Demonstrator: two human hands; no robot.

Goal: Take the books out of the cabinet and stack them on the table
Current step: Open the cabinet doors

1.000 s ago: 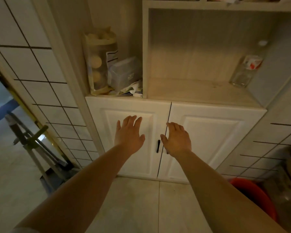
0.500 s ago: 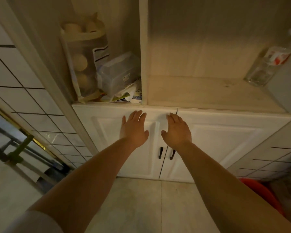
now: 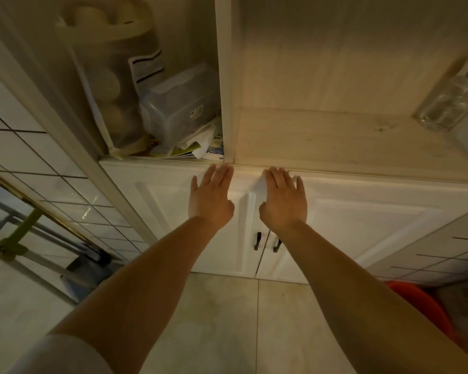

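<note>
Both hands flat-fingered before shut cabinet doors; no books in sight.

Left hand and right hand held apart, fingers straight, holding nothing, fingertips up by the top edge of the white cabinet; contact with the doors not determinable. Two dark handles just below the wrists, either side of the door seam. Above: open wooden shelf, pale and faintly marked, with clear bottle leaning at far right. Left compartment packed: tall clear bag of round items, translucent plastic box, loose papers beneath. White tiled wall at left, pale tiled floor below, red basin at lower right. Dim, warm lighting.
</note>
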